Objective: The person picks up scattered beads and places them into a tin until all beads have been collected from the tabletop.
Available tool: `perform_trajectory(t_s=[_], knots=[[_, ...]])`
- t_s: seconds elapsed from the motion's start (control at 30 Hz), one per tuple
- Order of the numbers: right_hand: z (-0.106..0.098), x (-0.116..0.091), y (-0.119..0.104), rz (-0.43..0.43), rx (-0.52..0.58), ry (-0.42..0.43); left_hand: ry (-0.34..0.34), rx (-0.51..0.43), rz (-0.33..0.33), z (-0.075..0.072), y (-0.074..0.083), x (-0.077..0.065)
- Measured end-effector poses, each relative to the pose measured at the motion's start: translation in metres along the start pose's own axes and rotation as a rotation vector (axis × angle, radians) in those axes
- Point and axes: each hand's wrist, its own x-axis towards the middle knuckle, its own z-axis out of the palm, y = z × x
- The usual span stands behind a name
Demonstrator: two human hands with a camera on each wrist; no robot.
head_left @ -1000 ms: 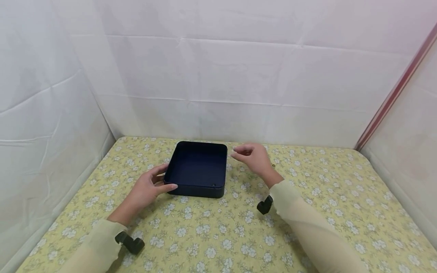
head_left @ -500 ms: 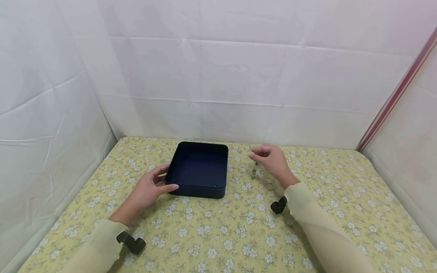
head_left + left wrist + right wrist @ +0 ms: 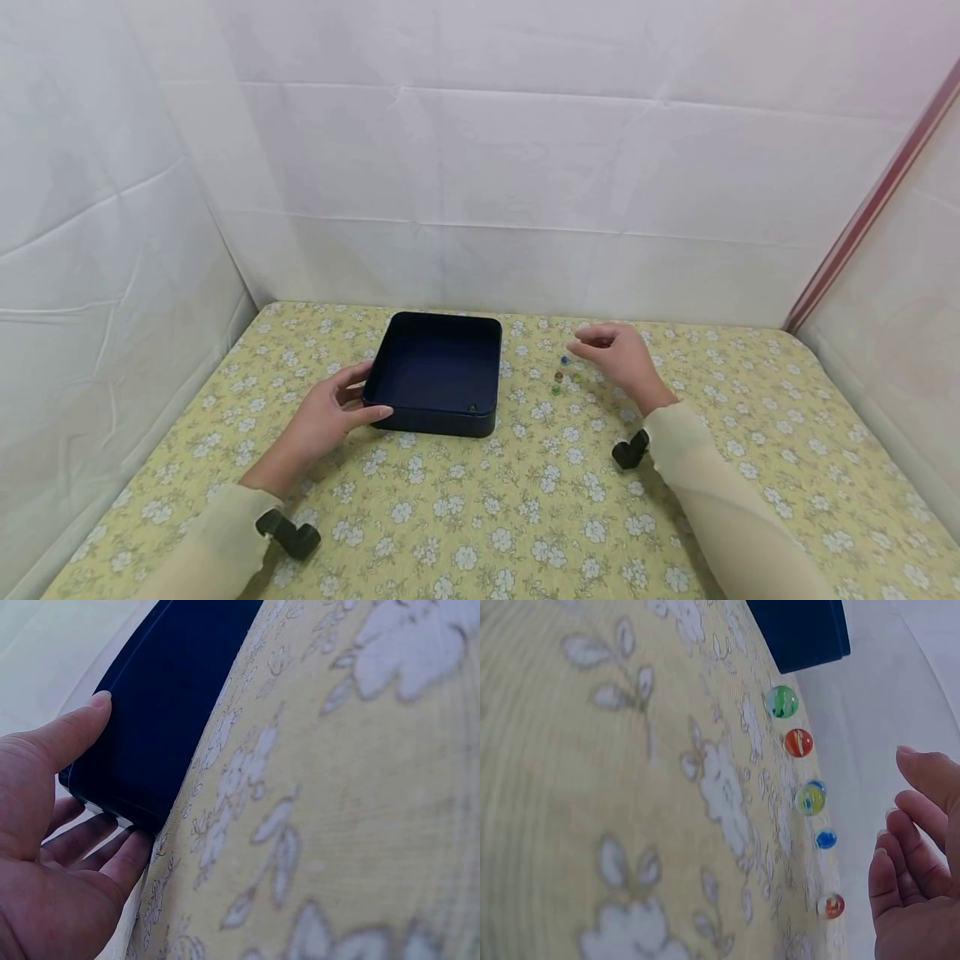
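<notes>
A square dark blue box (image 3: 435, 367), open at the top, stands on the flowered cloth. My left hand (image 3: 326, 417) grips its near left corner, thumb on the front wall and fingers along the left side; the left wrist view shows the thumb (image 3: 90, 716) pressed to the wall. One small marble (image 3: 472, 408) lies inside at the near right corner. My right hand (image 3: 615, 354) hovers right of the box, fingers loosely bent, thumb apart, nothing between them. Near it lie several glass marbles, including a green marble (image 3: 781, 701), a red marble (image 3: 798, 742), a yellow marble (image 3: 810, 799) and a blue marble (image 3: 826, 838).
Yellow flowered cloth (image 3: 465, 517) covers the table. White sheets (image 3: 525, 167) hang behind it and along both sides, with a red strip (image 3: 870, 200) at the right corner. An orange-red marble (image 3: 830, 905) lies apart from the others, near the right hand's fingers in the right wrist view.
My right hand has moved right, from beside the box's right edge to beyond the marbles, so more of them show. The left hand and the box stay as they were.
</notes>
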Motion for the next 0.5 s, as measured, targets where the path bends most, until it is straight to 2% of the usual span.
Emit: perform_trajectory(t_s=[0.17, 0.5], knots=[[-0.007, -0.002, 0.007, 0.050, -0.025, -0.007, -0.004, -0.003, 0.001, 0.000, -0.001, 0.001], [-0.018, -0.006, 0.015, 0.097, -0.081, -0.025, -0.003, -0.014, -0.003, 0.000, -0.001, 0.001]])
